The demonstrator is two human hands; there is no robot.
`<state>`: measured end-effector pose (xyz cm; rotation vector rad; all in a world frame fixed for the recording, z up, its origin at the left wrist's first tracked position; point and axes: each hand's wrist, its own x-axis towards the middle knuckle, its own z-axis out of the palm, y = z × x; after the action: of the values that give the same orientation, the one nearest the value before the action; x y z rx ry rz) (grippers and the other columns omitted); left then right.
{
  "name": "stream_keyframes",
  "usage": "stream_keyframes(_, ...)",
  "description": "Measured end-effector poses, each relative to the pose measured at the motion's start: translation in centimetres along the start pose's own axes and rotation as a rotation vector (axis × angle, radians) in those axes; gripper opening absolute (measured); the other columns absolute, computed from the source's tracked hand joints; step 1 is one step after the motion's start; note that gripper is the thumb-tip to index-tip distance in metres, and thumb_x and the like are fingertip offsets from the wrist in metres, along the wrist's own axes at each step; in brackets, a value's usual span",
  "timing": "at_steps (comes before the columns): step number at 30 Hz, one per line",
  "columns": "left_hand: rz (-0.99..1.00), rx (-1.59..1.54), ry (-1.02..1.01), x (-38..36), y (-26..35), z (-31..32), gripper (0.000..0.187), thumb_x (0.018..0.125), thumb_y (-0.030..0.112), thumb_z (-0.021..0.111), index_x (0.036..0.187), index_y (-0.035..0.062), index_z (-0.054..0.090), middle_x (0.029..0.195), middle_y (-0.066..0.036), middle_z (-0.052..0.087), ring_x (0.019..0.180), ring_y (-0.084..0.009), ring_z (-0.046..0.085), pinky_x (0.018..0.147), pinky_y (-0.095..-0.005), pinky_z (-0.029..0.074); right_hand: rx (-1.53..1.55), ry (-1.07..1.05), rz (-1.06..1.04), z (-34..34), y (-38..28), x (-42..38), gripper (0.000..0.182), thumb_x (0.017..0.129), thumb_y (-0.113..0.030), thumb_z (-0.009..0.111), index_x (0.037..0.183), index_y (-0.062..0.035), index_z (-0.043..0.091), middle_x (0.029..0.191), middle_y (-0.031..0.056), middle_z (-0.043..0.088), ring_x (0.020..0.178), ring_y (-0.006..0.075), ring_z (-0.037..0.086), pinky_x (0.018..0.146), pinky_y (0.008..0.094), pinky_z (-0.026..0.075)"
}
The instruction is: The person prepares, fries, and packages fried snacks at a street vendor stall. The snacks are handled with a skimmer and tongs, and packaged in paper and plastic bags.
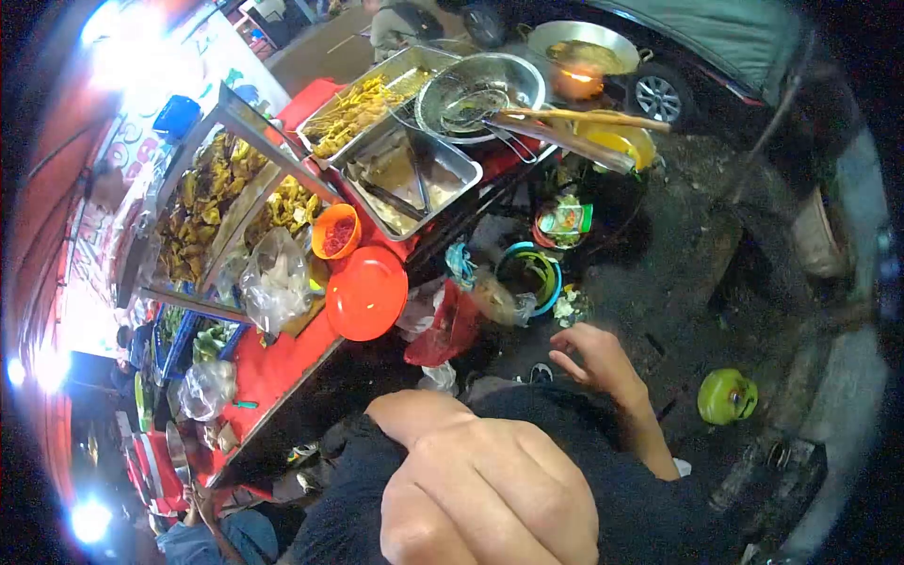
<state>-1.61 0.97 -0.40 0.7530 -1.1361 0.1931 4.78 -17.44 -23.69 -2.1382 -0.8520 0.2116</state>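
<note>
Close to the camera at bottom centre, my left hand (490, 490) is closed, its fingers bent and pressed together. Its fingertips are out of sight, so anything in them is hidden. To the right and lower down, my right hand (603, 363) hangs open over the ground, thumb apart from the loosely bent fingers, touching nothing. Nearest to it are a blue-rimmed bucket (557, 284) with something green inside and pale scraps (566, 309) on the ground. A red plastic bag (447, 325) hangs by the stall's edge, left of the bucket.
The red stall table (273, 377) holds a red round plate (367, 294), an orange bowl (321, 241), metal trays (461, 168) and a strainer-topped basin (529, 83). A wok (607, 55) sits over flame. A green gas cylinder (727, 395) stands right. Another person (221, 537) is lower left.
</note>
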Motion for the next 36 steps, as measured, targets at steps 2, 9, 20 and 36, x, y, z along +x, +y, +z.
stream_keyframes(2,0.11,0.031,-0.045,-0.4,-0.7,-0.7,0.012,0.095,0.004,0.045,0.084,0.0032,0.049,0.079,-0.021,0.066,0.065,-0.0308,0.066,0.061,-0.0381,0.058,0.153,0.162,-0.167,-2.9,-4.3,0.8,0.019,0.079,-0.019,0.075,0.09,-0.0058,0.067,0.09,0.0109,0.065,0.078,0.0243,0.065,0.067,0.036,0.052)
stream_keyframes(9,0.349,0.653,-0.099,-1.1,0.5,-1.5,0.014,0.085,0.011,0.07,0.098,0.0123,0.065,0.093,0.0,0.072,0.08,-0.0141,0.064,0.07,-0.0268,0.045,0.682,0.261,-1.251,-10.2,-17.1,3.9,0.031,0.071,-0.017,0.084,0.098,-0.0117,0.069,0.09,0.0043,0.06,0.07,0.0172,0.058,0.058,0.0262,0.048)
stream_keyframes(20,0.514,1.205,0.05,-4.5,9.4,1.3,0.004,0.083,0.006,0.068,0.085,0.0072,0.072,0.088,-0.004,0.072,0.072,-0.0146,0.064,0.068,-0.027,0.047,1.153,-0.187,-1.39,-5.3,-25.1,10.4,0.009,0.083,-0.003,0.063,0.088,-0.0013,0.071,0.086,0.0111,0.068,0.066,0.0229,0.063,0.059,0.0309,0.054)
stream_keyframes(36,0.407,1.35,0.314,-10.3,23.3,3.9,0.007,0.084,0.007,0.07,0.09,0.0085,0.073,0.091,-0.007,0.071,0.07,-0.0149,0.064,0.068,-0.0276,0.05,1.172,-0.408,-1.501,5.1,-37.8,13.8,0.009,0.085,-0.003,0.063,0.091,0.0004,0.069,0.087,0.014,0.068,0.071,0.0224,0.065,0.06,0.031,0.055)
